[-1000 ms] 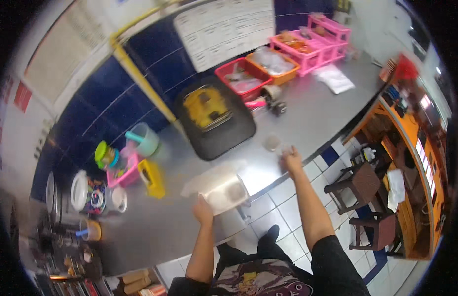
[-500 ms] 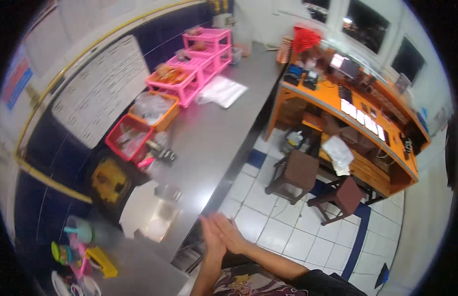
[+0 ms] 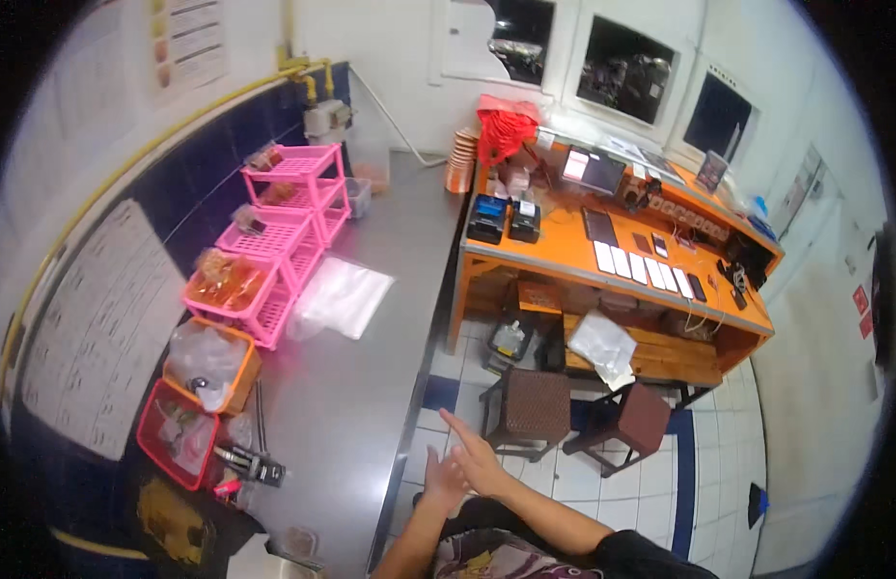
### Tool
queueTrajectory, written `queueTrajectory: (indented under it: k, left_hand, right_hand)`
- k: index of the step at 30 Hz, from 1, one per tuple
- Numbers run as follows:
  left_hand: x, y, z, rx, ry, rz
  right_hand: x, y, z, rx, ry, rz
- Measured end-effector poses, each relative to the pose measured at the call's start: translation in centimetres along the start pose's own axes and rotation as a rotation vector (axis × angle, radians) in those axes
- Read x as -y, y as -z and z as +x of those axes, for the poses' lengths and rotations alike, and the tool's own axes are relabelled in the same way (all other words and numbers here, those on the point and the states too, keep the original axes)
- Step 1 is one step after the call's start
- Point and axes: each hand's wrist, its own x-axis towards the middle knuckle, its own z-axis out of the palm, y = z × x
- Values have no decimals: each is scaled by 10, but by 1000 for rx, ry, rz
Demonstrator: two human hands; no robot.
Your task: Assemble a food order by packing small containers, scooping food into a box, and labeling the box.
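Note:
My hands are together in front of my body, over the edge between the steel counter [image 3: 361,425] and the tiled floor. My left hand [image 3: 445,480] has its fingers up and apart, partly covered by the other hand. Just right of it, my right hand [image 3: 480,465] points its stretched fingers up and to the left. The two seem to touch near the palms, with nothing visible between them. Nearest on the counter are a small clear container [image 3: 299,542] and a white open box [image 3: 260,560], cut off at the lower edge.
Along the counter's left stand a red basket [image 3: 182,473], an orange basket [image 3: 237,372], pink racks [image 3: 264,232] and white plastic bags [image 3: 356,299]. To the right are two brown stools [image 3: 533,400] and an orange desk [image 3: 554,265] with a row of phones [image 3: 636,268].
My view has swung toward the desk and far wall, so counter things sit lower and further left. My hands, pressed together before, are now slightly more apart, with the fingers spread.

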Motion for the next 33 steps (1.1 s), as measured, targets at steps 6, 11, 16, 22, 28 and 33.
queueTrajectory:
  k: [6, 11, 16, 22, 28, 33]
  left_hand:
    - [-106, -186, 19, 310, -281, 307]
    - [-163, -200, 93, -22, -765, 984]
    - [-195, -98, 222, -683, -599, 1827]
    - [-172, -104, 280, -1094, -194, 2239]
    - [-182, -81, 278, -939, 168, 2539]
    - [-181, -96, 284, -982, 185, 2531]
  right_hand:
    - [-163, 91, 23, 240, -655, -611]
    - [-276, 195, 12, 77, -985, -606]
    - [-407, 260, 78, 296, -1242, -651]
    - [-587, 290, 138, 754, -1170, -871]
    - [-626, 299, 94, 705, -1231, -869]
    - [-593, 304, 73, 564, -1193, -785]
